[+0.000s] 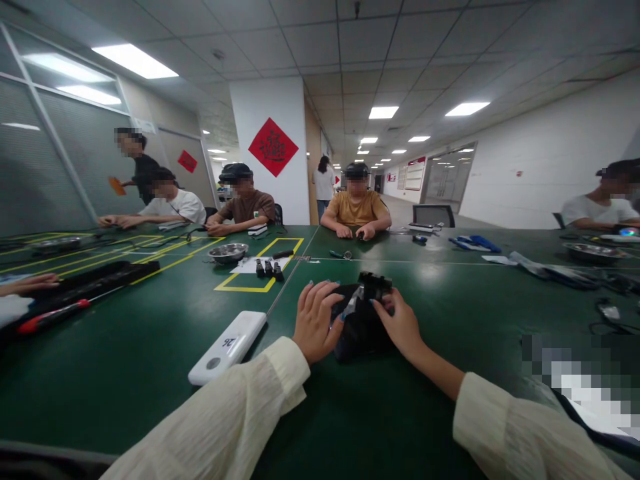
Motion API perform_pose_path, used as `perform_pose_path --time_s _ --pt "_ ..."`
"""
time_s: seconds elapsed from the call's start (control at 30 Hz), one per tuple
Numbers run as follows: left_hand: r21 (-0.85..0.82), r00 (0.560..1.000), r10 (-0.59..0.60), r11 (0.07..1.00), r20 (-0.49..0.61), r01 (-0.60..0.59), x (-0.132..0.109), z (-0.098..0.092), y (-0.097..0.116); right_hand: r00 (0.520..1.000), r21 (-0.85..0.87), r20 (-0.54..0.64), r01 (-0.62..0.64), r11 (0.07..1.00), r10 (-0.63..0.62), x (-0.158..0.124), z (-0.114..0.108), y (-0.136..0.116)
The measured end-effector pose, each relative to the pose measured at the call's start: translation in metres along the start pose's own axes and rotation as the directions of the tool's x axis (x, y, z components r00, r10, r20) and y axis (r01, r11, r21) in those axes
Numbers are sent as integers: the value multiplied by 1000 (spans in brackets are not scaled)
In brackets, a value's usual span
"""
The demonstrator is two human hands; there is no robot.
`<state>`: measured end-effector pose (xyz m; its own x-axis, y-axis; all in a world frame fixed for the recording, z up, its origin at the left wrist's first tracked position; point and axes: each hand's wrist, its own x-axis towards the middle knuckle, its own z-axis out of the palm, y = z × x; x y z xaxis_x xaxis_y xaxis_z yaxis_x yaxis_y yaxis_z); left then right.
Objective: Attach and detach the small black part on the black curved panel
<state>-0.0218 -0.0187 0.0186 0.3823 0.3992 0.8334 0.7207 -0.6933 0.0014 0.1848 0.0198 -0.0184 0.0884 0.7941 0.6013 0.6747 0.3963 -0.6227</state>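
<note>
My right hand [403, 323] is closed on a small black part [375, 285] with an uneven top edge, pinching its right side between thumb and fingers. My left hand [317, 321] is at the left, its fingers stretched out and apart. A shiny, transparent strip [354, 301] runs between the left thumb and the part; whether the thumb touches it I cannot tell. Under and behind both hands lies a dark, soft-looking black item [363, 337], partly hidden by them. To the left of my left hand rests a white power bank [229, 348] marked 26.
The green table [310, 427] carries a metal bowl [229, 253], several black parts [269, 269] on white paper, and a green-handled tool [341, 255]. A red-and-black screwdriver [54, 316] lies left, near another person's hand [37, 283]. Blue cloth [476, 243] and cables lie right. Several people sit around.
</note>
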Motion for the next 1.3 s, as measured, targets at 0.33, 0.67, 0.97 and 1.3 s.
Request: perform_pose_path --time_s 0.33,0.67,0.97,1.3 --pt "-147 955 184 977 233 -153 3 9 3 963 133 -47 -258 957 266 31 18 10" --pt "-150 917 232 970 324 -193 4 6 8 951 -234 13 -298 926 309 29 17 -10" --pt "-192 851 298 952 431 -237 1 10 6 974 -327 28 -203 923 225 28 19 -4" --pt "-178 847 280 959 453 -222 -1 12 6 984 -402 114 -81 912 138 27 22 -2"
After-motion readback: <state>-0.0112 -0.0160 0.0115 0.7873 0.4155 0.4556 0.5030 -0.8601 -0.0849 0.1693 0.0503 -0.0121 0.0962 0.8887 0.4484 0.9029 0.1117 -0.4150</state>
